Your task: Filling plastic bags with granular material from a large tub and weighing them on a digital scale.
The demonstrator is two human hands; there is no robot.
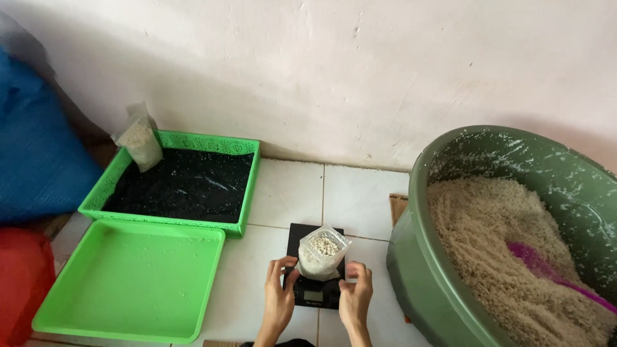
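A: Status at the scale?

B: My left hand (pixel 277 297) and right hand (pixel 355 297) flank the clear bag (pixel 322 252) of pale pellets; fingertips touch its lower sides, a light steadying hold, not clenched. The bag stands on the black scale (pixel 314 267), on the tiled floor (pixel 283 193).

A: Step in hand?

B: Weighing, I judge. Next calls for letting go cleanly so the bag stands alone and the display at the near edge shows.

A: Orientation?

B: Long axis roughly upright, mouth open and pointing up, leaning slightly toward the right.

A: Surroundings?

B: Empty green tray (pixel 132 279) near left; green tub (pixel 450 283) of the same granules right, a pink scoop (pixel 546 266) half buried in it. Farther, a latticed green basket (pixel 186 186) with dark lining holds another filled bag (pixel 140 138), against the wall (pixel 321 71).
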